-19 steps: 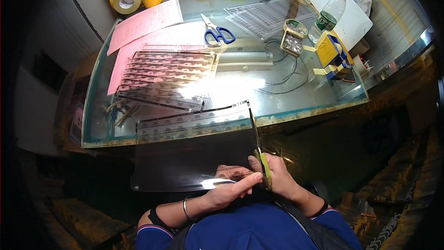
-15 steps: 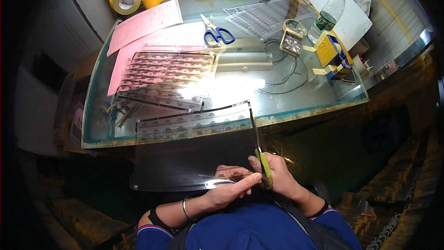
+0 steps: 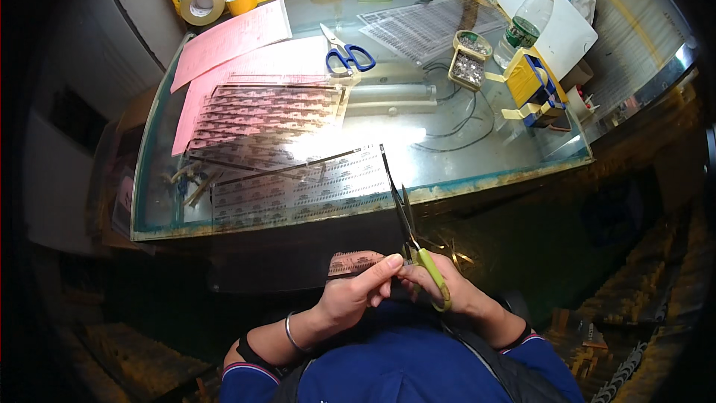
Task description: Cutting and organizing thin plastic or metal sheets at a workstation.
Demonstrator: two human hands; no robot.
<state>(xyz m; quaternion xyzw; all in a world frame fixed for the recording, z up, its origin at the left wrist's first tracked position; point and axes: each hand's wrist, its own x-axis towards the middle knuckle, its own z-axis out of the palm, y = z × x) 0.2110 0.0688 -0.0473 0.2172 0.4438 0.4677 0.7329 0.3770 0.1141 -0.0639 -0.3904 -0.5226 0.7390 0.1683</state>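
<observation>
My left hand (image 3: 350, 295) pinches the near right corner of a transparent film sheet (image 3: 298, 190) printed with dark rows. The sheet's far part lies over the table's front edge, and its near part is dark and hard to make out. In my right hand (image 3: 459, 287) are scissors (image 3: 432, 272) with green handles, blades parted and pointing away from me. The blades stand at the film's right edge, where a narrow dark strip (image 3: 388, 172) runs. Both hands are close together, near my body.
More printed films (image 3: 261, 116) lie on pink papers (image 3: 231, 41) at the table's left. Blue-handled scissors (image 3: 347, 56), a box of small pieces (image 3: 468, 71), a tape dispenser (image 3: 533, 89), a bottle (image 3: 526, 26), a dark cord (image 3: 473, 130) and tape rolls (image 3: 205, 1) are around. Scraps (image 3: 455, 250) show below the table.
The scissor blades have parted from nearly closed. The film has shifted away from me and slightly left, further over the table. My left hand has moved a little left with it.
</observation>
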